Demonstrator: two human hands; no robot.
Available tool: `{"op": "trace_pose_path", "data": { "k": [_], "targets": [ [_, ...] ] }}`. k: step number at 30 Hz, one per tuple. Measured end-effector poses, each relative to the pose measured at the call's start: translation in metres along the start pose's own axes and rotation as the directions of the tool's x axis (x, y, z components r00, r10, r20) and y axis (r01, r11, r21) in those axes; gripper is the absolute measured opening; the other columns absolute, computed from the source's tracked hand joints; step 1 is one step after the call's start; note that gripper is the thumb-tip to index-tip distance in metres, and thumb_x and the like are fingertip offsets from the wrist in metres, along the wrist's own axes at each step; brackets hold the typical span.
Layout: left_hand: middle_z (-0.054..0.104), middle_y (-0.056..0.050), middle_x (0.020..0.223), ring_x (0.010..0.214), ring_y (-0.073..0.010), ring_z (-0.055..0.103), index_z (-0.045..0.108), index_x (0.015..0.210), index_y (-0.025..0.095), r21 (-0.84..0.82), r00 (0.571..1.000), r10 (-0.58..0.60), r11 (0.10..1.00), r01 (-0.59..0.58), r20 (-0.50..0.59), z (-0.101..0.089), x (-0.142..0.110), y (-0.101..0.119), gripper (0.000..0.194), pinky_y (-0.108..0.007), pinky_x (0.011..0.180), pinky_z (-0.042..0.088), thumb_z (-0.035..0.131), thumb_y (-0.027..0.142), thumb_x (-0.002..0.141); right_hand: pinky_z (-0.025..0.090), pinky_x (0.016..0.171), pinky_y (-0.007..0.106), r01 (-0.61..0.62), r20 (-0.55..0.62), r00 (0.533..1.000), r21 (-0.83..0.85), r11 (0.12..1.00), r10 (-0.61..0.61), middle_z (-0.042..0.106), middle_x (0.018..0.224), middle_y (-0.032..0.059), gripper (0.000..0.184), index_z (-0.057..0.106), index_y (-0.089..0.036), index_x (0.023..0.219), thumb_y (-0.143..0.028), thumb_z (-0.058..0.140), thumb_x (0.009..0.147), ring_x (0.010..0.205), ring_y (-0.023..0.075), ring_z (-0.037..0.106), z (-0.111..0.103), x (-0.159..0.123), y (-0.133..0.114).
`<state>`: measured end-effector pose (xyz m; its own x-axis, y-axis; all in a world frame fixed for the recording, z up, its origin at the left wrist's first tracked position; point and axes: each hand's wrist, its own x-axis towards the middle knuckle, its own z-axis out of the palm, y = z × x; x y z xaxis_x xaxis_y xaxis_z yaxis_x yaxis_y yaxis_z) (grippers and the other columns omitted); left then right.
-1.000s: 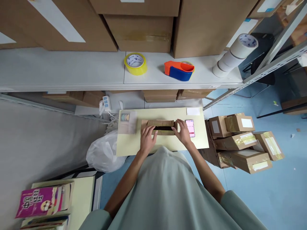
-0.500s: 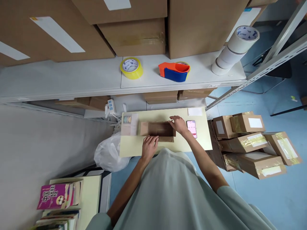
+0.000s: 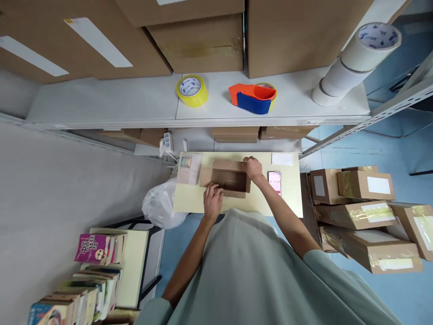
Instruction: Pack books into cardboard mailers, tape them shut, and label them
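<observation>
An open cardboard box (image 3: 234, 194) lies on the pale yellow table, its inside showing bare brown cardboard. Its flaps stand out at the left, far and near sides. My right hand (image 3: 253, 169) grips the far right corner, fingers bent around the flap there. At the near left edge, my left hand (image 3: 213, 198) has its fingers curled over the wall of the box. A phone (image 3: 274, 181) with a lit screen lies right of the box. To the left lies a clear plastic packet (image 3: 189, 169) with a small coloured picture.
Above the table (image 3: 287, 203), a shelf (image 3: 135, 104) carries yellow tape (image 3: 192, 91), an orange-and-blue tape dispenser (image 3: 253, 98), stacked white rolls (image 3: 355, 63) and large cartons. Taped parcels (image 3: 368, 243) sit at right. A plastic bag (image 3: 164, 205) and books (image 3: 98, 248) are at left.
The view has shifted, bringing more of the books into sight. The box now stands wider open, with its far flap folded outward. Both hands stay on the box.
</observation>
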<state>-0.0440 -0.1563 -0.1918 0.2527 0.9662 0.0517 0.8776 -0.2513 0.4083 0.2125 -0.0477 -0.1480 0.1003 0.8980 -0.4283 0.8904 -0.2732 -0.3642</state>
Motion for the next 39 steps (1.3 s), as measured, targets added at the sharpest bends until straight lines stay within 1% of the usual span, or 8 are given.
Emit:
{"op": "trace_pose_path", "data": {
  "k": [5,9,13,17,25,29,35,39],
  "targets": [
    [0.070,-0.014,0.135,0.140,-0.0349,0.057,0.078,0.109,0.024,-0.026,1.000,0.026,0.999,-0.026,-0.003,-0.005,-0.002,0.003,0.019,-0.053,0.118,0.048,0.064,0.016,0.097,0.055,0.103,0.035,0.036,-0.036,0.999,-0.019,0.999,-0.037,0.071,0.136,0.0156,0.038,0.067,-0.020,0.142,-0.017,0.052,0.108,0.125,0.0269,0.068,-0.002,-0.006,-0.002],
    [0.070,-0.013,0.135,0.135,-0.0321,0.060,0.077,0.114,0.025,-0.086,0.996,0.066,0.994,-0.072,-0.065,-0.025,0.003,-0.002,0.021,-0.050,0.118,0.049,0.062,0.021,0.100,0.054,0.106,0.035,0.091,-0.070,0.993,-0.029,0.995,-0.093,0.068,0.141,0.0157,0.039,0.065,-0.018,0.144,-0.015,0.049,0.108,0.132,0.0272,0.063,-0.007,-0.019,-0.008],
    [0.073,-0.013,0.127,0.132,-0.0296,0.063,0.077,0.108,0.023,-0.152,0.988,0.050,0.986,-0.072,-0.146,-0.052,0.022,-0.028,0.019,-0.049,0.119,0.048,0.059,0.028,0.104,0.053,0.106,0.036,0.107,-0.151,0.983,-0.011,0.994,-0.108,0.068,0.142,0.0152,0.037,0.066,-0.018,0.140,-0.016,0.048,0.109,0.129,0.0275,0.063,-0.010,-0.043,-0.018],
    [0.073,-0.012,0.130,0.132,-0.0288,0.063,0.076,0.100,0.023,-0.144,0.989,-0.114,0.984,0.100,-0.097,-0.067,0.052,-0.070,0.016,-0.048,0.121,0.047,0.061,0.029,0.101,0.054,0.105,0.039,0.111,-0.229,0.968,0.037,0.993,-0.100,0.068,0.142,0.0157,0.034,0.068,-0.018,0.138,-0.020,0.049,0.110,0.128,0.0295,0.063,-0.008,-0.074,-0.029],
    [0.073,-0.013,0.130,0.133,-0.0267,0.063,0.072,0.111,0.020,-0.064,0.911,-0.395,0.912,0.404,0.121,-0.047,0.099,-0.158,0.019,-0.040,0.122,0.044,0.059,0.025,0.097,0.057,0.102,0.041,0.052,-0.253,0.967,0.105,0.993,-0.024,0.072,0.135,0.0138,0.033,0.068,-0.021,0.139,-0.029,0.056,0.109,0.123,0.0294,0.068,0.012,-0.137,-0.045],
    [0.066,-0.022,0.139,0.138,-0.0347,0.058,0.061,0.133,0.010,-0.010,0.831,-0.525,0.845,0.535,0.185,-0.034,0.112,-0.191,0.049,-0.045,0.120,0.044,0.072,0.035,0.092,0.060,0.096,0.041,-0.025,-0.209,0.977,0.134,0.991,0.053,0.075,0.131,0.0126,0.032,0.069,-0.022,0.137,-0.030,0.057,0.109,0.119,0.0298,0.071,0.025,-0.157,-0.056],
    [0.052,-0.037,0.150,0.144,-0.0493,0.047,0.045,0.144,-0.001,0.034,0.774,-0.613,0.787,0.616,0.161,-0.021,0.128,-0.211,0.092,-0.057,0.116,0.043,0.082,0.056,0.083,0.060,0.097,0.042,-0.136,-0.185,0.970,0.132,0.982,0.160,0.075,0.134,0.0130,0.033,0.069,-0.021,0.138,-0.032,0.059,0.108,0.122,0.0319,0.073,0.042,-0.175,-0.075],
    [0.053,-0.038,0.149,0.141,-0.0501,0.050,0.047,0.144,0.002,0.068,0.744,-0.648,0.760,0.647,0.160,-0.017,0.136,-0.216,0.098,-0.058,0.111,0.047,0.083,0.066,0.078,0.061,0.095,0.042,-0.169,-0.204,0.958,0.158,0.973,0.200,0.077,0.130,0.0116,0.030,0.071,-0.025,0.134,-0.034,0.059,0.108,0.120,0.0315,0.075,0.049,-0.185,-0.082]
  ]
}}
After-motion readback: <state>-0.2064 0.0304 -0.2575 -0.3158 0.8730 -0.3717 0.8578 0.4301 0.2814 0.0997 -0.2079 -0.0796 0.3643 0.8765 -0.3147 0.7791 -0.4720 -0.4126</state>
